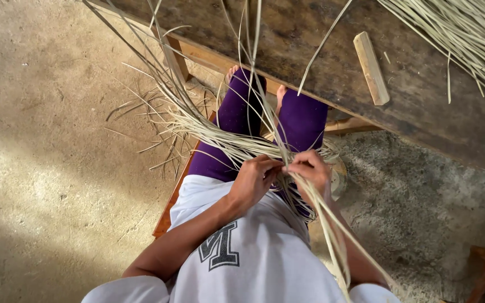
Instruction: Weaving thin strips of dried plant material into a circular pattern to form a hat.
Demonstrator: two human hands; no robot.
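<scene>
I sit on a wooden seat (166, 216) in purple leggings and a white shirt, looking down at my lap. My left hand (254, 180) and my right hand (310, 171) meet over my knees, both pinching long pale straw strips (220, 139). The strips fan out from my fingers, some running up and left over the floor, others trailing down past my right side (335, 241). A partly woven round piece (337, 168) lies under my right hand, mostly hidden.
A dark worn wooden table (422, 112) stands just beyond my feet, with a small wooden block (371, 67) and a bundle of straw (472, 33) on it. Loose straw bits lie on the concrete floor (57, 140) at left.
</scene>
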